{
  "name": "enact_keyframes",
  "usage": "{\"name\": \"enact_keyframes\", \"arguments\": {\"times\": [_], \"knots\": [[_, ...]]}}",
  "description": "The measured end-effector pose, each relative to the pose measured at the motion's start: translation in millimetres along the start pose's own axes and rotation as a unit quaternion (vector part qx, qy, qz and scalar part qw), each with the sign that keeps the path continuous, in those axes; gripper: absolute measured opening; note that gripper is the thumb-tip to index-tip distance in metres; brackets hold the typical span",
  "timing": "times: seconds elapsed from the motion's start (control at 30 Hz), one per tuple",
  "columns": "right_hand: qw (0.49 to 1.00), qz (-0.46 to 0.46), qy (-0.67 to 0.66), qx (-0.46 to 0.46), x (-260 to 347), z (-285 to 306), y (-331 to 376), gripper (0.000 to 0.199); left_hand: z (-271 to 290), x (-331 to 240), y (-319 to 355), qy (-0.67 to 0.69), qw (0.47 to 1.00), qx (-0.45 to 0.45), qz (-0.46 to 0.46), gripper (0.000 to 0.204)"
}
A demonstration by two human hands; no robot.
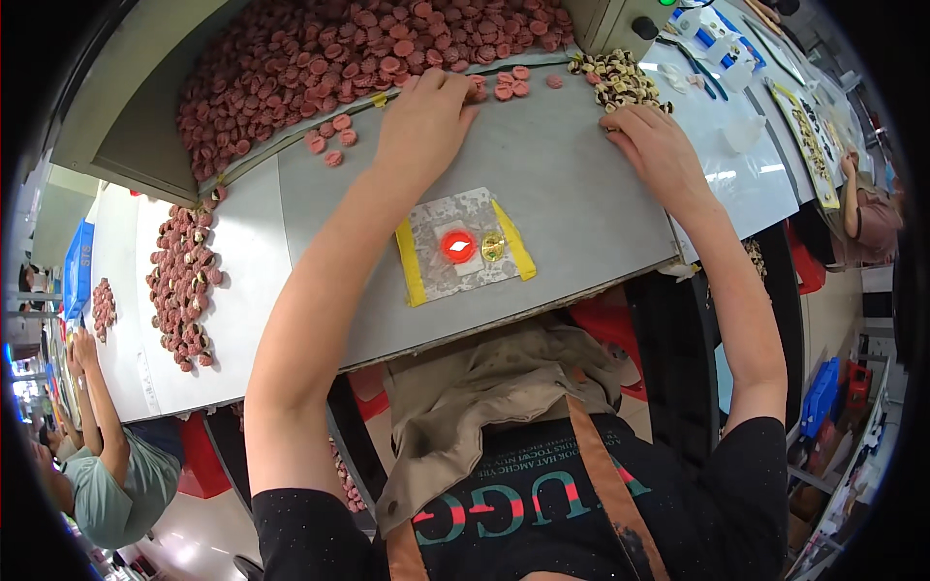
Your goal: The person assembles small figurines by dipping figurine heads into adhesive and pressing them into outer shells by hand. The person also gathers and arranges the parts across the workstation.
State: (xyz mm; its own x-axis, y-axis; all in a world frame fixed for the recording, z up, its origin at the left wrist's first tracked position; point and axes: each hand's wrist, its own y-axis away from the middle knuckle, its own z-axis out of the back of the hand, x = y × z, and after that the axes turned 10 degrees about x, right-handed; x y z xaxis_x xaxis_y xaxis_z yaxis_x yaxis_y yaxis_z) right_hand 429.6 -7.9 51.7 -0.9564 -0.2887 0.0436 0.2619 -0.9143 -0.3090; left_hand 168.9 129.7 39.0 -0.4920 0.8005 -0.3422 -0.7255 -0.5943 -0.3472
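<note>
My left hand (426, 114) reaches to the front edge of a big heap of pink ridged round pieces (320, 58). Its fingers curl down beside a small cluster of loose pink pieces (511, 85); what they hold is hidden. At the far right of the grey worktop, my right hand (659, 150) has bent fingers at the near edge of a pile of cream-and-dark small pieces (625, 79). Its fingertips are partly hidden there. Between my forearms lies a patterned plate (436, 281) with yellow tape on both sides, a glowing red ring (458, 246) and a gold disc (494, 246).
More loose pink pieces (333, 158) lie left of my left hand. Joined pink-and-cream pieces (182, 286) form a long pile at the left. A machine housing (126, 126) borders the heap. Pliers (712, 82) and bottles (738, 74) stand back right. Co-workers sit on both sides.
</note>
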Motion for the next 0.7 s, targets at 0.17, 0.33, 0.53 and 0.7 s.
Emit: {"name": "enact_keyframes", "arguments": {"times": [0.17, 0.33, 0.53, 0.7], "knots": [[0.984, -0.088, -0.155, 0.026, 37.2, 15.7, 16.9, 0.014, -6.2, 13.9, 19.6, 0.012, 1.0, 0.027, -0.004, 0.02], [0.956, -0.052, -0.245, 0.153, 47.0, 14.9, 5.7, 0.015, 25.9, 7.7, 61.1, 0.351, 0.912, 0.042, 0.209, 0.021], [0.974, 0.024, -0.207, 0.092, 61.6, -25.3, -3.0, 0.02, 52.8, -20.9, 116.4, 0.641, 0.724, -0.044, 0.25, 0.026], [0.964, -0.037, -0.251, 0.082, 80.1, -26.8, -2.5, 0.024, 31.0, -22.4, 161.7, 0.754, 0.613, -0.1, 0.213, 0.027]]}}
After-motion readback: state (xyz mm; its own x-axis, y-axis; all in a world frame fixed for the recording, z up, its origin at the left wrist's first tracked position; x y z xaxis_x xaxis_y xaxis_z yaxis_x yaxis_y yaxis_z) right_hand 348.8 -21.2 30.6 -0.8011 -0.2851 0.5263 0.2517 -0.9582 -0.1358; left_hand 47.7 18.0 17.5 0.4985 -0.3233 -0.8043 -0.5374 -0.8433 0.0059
